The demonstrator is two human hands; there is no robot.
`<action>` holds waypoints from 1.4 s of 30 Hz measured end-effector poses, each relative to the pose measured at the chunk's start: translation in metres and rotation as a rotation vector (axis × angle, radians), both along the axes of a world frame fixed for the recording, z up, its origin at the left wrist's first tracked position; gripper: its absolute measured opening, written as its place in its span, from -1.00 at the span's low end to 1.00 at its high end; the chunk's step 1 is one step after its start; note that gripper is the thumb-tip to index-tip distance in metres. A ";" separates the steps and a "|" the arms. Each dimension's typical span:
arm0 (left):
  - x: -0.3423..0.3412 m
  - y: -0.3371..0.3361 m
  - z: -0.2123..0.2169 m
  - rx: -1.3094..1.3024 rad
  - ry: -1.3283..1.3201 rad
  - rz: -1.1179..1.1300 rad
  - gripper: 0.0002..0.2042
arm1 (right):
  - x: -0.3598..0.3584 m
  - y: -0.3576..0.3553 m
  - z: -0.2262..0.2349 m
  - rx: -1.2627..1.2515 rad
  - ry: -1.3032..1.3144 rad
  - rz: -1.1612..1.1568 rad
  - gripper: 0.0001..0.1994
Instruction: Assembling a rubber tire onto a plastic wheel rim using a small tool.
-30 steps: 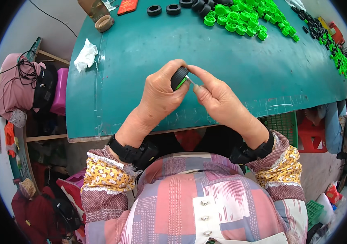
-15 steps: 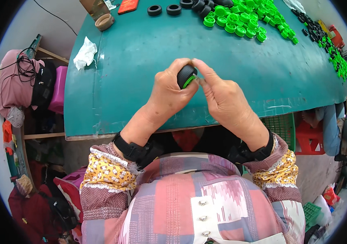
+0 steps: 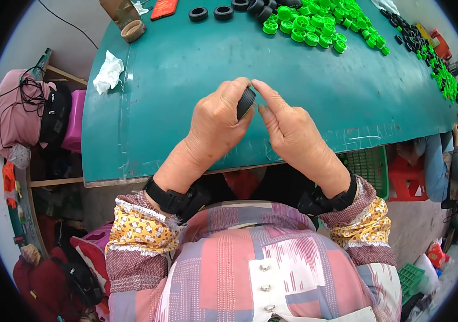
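Above the near part of the green table, a small black toy wheel (image 3: 245,102) with a ribbed tyre is held up between my hands. My left hand (image 3: 215,118) wraps round it from the left and covers much of it. From the right, the index finger and thumb of my right hand (image 3: 299,129) meet the tyre's edge, the other fingers curled in. Only a thin trace of the green hub shows at the tyre's lower edge; the rest is hidden.
Many green wheel hubs (image 3: 320,27) lie heaped at the far side, beside loose black tyres (image 3: 223,13). At the far left are a brown tape roll (image 3: 133,31), a crumpled white tissue (image 3: 108,72) and a red flat object (image 3: 164,8). A green crate (image 3: 367,170) and red stool (image 3: 407,177) stand below the right edge.
The wheel has turned in my hands, so less of its green hub shows and more of the black tread faces up. My left hand has rolled slightly with it.
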State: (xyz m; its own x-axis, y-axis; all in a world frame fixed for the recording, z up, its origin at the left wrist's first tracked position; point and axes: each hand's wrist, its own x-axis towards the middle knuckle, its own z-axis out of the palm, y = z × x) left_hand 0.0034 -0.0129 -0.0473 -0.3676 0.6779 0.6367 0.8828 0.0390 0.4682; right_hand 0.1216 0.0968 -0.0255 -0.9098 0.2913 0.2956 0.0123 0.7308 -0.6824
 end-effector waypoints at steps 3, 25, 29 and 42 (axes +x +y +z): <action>0.000 0.000 0.004 0.025 0.092 0.031 -0.57 | -0.002 0.000 0.000 0.023 0.021 0.011 -0.62; -0.015 0.002 0.026 -0.457 -0.817 -0.312 -0.74 | 0.006 -0.006 -0.015 -0.150 0.190 0.034 -0.63; 0.000 0.004 0.003 -0.028 -0.652 -0.167 -0.71 | 0.001 0.003 -0.006 -0.289 0.054 0.040 -0.66; -0.011 -0.001 0.000 -0.396 -0.674 -0.169 -0.72 | 0.001 -0.006 -0.018 -0.101 0.054 0.053 -0.61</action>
